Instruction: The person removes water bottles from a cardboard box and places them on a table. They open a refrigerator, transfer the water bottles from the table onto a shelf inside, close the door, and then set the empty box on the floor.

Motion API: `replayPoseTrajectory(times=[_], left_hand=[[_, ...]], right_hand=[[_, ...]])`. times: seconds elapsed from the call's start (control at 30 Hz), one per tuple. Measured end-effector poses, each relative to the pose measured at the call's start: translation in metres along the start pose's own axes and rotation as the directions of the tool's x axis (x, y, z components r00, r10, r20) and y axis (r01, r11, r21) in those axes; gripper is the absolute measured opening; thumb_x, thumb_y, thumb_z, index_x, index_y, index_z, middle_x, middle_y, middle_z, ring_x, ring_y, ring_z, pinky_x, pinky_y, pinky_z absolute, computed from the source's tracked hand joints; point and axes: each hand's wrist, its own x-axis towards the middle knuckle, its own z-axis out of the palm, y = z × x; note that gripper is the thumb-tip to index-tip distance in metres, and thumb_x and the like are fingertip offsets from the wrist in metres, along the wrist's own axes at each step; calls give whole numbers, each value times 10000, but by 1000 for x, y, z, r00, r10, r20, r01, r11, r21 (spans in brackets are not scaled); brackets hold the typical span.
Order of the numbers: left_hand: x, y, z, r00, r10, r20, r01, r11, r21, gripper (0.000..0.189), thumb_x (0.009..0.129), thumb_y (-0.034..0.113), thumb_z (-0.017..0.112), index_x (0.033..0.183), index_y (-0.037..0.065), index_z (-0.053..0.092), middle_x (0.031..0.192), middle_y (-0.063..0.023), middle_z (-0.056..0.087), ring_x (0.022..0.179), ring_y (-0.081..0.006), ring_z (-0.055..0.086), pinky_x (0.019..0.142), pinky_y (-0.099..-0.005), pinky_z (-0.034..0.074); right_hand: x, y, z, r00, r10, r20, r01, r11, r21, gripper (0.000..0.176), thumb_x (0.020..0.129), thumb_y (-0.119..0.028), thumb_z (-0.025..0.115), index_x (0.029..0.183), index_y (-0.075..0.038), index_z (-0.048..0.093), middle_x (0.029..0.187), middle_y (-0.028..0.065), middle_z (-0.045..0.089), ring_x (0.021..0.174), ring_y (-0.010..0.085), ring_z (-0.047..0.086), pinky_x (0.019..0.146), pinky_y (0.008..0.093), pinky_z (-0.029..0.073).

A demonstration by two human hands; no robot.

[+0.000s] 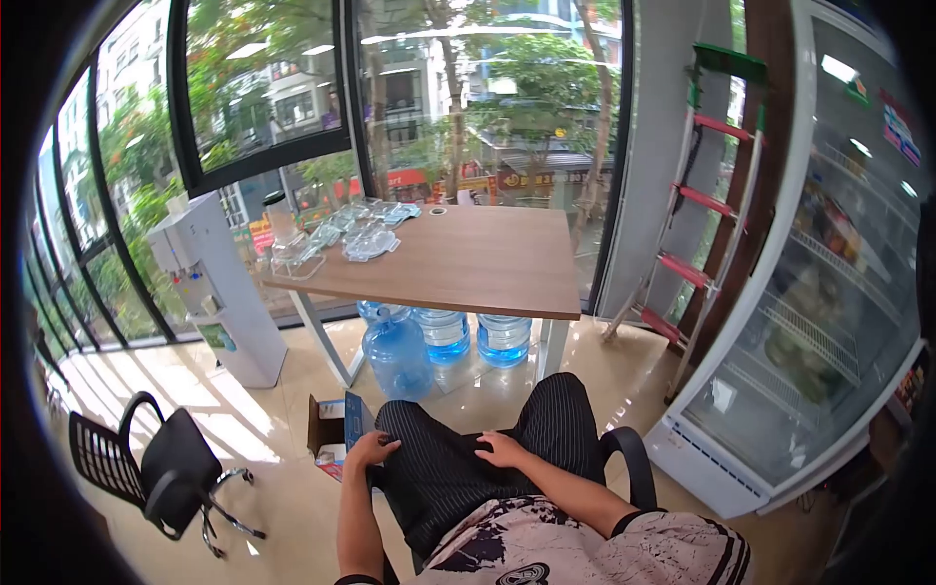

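Note:
My left hand (370,449) rests at the outer side of my left knee, beside the blue flap of an open cardboard box (330,429); it holds nothing that I can see, and its fingers are apart. On my right thigh, near the lap of the striped dark trousers (439,473), lies my right hand (500,450) with its fingers spread and nothing in them. Ahead stands a wooden-topped table (478,258). Clear plastic packages (370,241) are heaped at its left end, near a dark-lidded container (281,216). A small round ring (439,212) lies near the back edge.
Large blue water bottles (398,359) stand under the table. At the left are a white water dispenser (229,292) and a black office chair (177,458). A red-runged ladder (697,200) leans at the right, beside a glass-door refrigerator (799,322). Windows stand behind.

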Motion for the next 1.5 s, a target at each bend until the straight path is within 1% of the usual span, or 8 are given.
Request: replayPoseTrajectory(times=[0.1, 0.2, 0.27, 0.3, 0.37, 0.57, 0.97, 1.5], left_hand=[[-31, 10, -9, 997, -76, -26, 73, 992, -103, 640, 749, 486, 676, 1132, -20, 590, 1057, -207, 634, 1010, -305, 610, 872, -371, 478], [-27, -33, 10, 996, -48, -69, 46, 998, -36, 668, 758, 524, 649, 1161, -4, 573, 1071, -202, 628, 1009, -313, 606, 872, -383, 474], [-51, -18, 5, 996, -49, -78, 49, 999, 1, 685, 773, 544, 623, 1174, -9, 560, 1113, -215, 604, 1055, -325, 579, 903, -394, 457], [-58, -19, 8, 992, -46, -121, 52, 997, 55, 702, 790, 571, 586, 1171, -17, 557, 1145, -226, 583, 1096, -339, 549, 934, -405, 436], [-70, -14, 13, 987, -101, -124, 106, 994, 31, 714, 802, 583, 556, 1186, -18, 543, 1155, -231, 575, 1103, -354, 538, 944, -414, 428], [-101, -10, 15, 964, -222, -145, 220, 975, -25, 686, 785, 532, 606, 1195, -13, 534, 1182, -229, 559, 1114, -344, 531, 945, -399, 424], [-177, 0, 24, 850, -475, -226, 442, 878, -182, 639, 813, 494, 601, 1205, -6, 533, 1157, -204, 581, 1091, -323, 548, 939, -380, 422], [-200, 6, 35, 805, -540, -246, 503, 841, -201, 662, 809, 503, 604, 1226, -4, 518, 1109, -215, 599, 1020, -310, 583, 885, -370, 449]], right_hand=[[4, -8, 0, 999, -26, 27, 25, 999, 37, 472, 825, -391, 606, 1156, -54, 580, 1303, 217, 468, 1219, 348, 438, 1020, 389, 354], [8, -8, 7, 995, -90, 32, 89, 996, 14, 468, 822, -381, 611, 1156, -54, 580, 1284, 214, 486, 1214, 344, 444, 1013, 387, 362], [11, -8, 8, 977, -210, 28, 209, 978, 23, 400, 814, -325, 626, 1104, -50, 608, 1187, 198, 550, 1119, 340, 519, 951, 383, 418], [16, -5, 13, 985, -159, 71, 157, 987, 36, 366, 811, -301, 630, 1075, -46, 620, 1148, 190, 567, 1072, 338, 546, 922, 383, 438], [19, 5, 15, 964, -266, 15, 265, 963, 45, 358, 812, -272, 626, 1090, -46, 610, 1164, 195, 563, 1094, 336, 539, 936, 390, 430], [19, -24, -6, 959, -215, 184, 204, 976, 77, 396, 808, -264, 635, 1126, -33, 592, 1282, 208, 496, 1227, 343, 437, 1032, 383, 340], [32, -60, 8, 869, -310, 386, 298, 950, 92, 450, 808, -284, 631, 1180, -39, 565, 1319, 193, 467, 1276, 321, 386, 1052, 388, 314], [34, -65, 13, 828, -362, 429, 346, 931, 117, 436, 807, -290, 640, 1164, -50, 570, 1316, 197, 468, 1264, 328, 399, 1048, 390, 316]])
